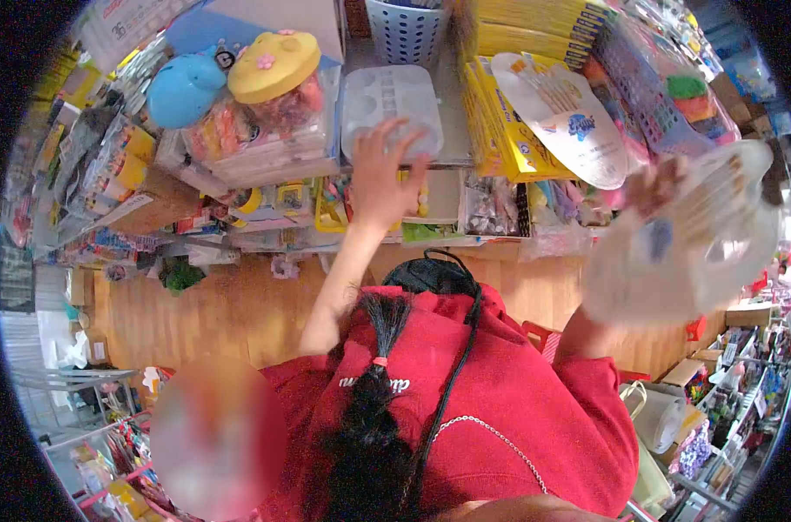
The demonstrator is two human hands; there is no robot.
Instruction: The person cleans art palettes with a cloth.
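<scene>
My left hand [384, 178] is open, its spread fingers overlapping the near edge of a white translucent plastic paint tray [387, 96] with round wells. The tray lies on the shelf. Off to the right, my right hand [658, 187] grips a white paint palette [647, 278] with paintbrushes on it, smeared by motion. A similar palette with brushes [574, 122] and a blue print rests on a stack of yellow packs [504, 113], left of my right hand.
A blue perforated basket [406, 35] stands behind the tray. Left of it are a blue container [185, 89] and a yellow-lidded tub [273, 65] on stacked packs. A purple basket [652, 96] is at the right. Small goods fill the lower shelf above the wooden floor [221, 304].
</scene>
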